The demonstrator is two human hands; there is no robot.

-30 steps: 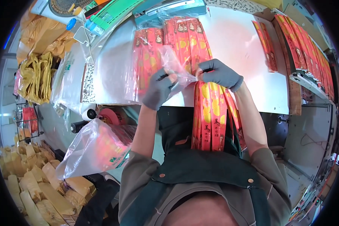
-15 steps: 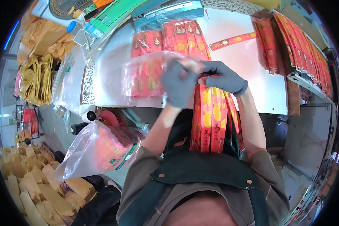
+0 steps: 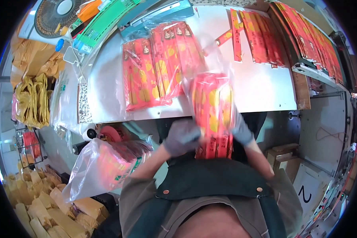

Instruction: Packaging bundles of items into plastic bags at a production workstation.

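Both my hands wear grey gloves. My left hand [image 3: 181,137] and my right hand [image 3: 241,134] grip the lower end of a bundle of long red and yellow paper strips [image 3: 213,115], held upright in front of my chest. A clear plastic bag [image 3: 218,69] covers the upper part of the bundle. The image is blurred by motion here. Behind it, on the white table [image 3: 261,89], lie two bagged packs of the same red strips [image 3: 156,71].
More red strips [image 3: 261,35] lie at the table's back right, with a stacked row [image 3: 309,37] along the right edge. A clear bag of red goods [image 3: 103,168] hangs lower left. Yellow bags [image 3: 31,101], a fan [image 3: 53,14] and green packets [image 3: 101,23] sit left.
The clear bag has been drawn over the top of the red bundle. Both hands dropped from the bundle's top at the table edge to its lower end near my chest.
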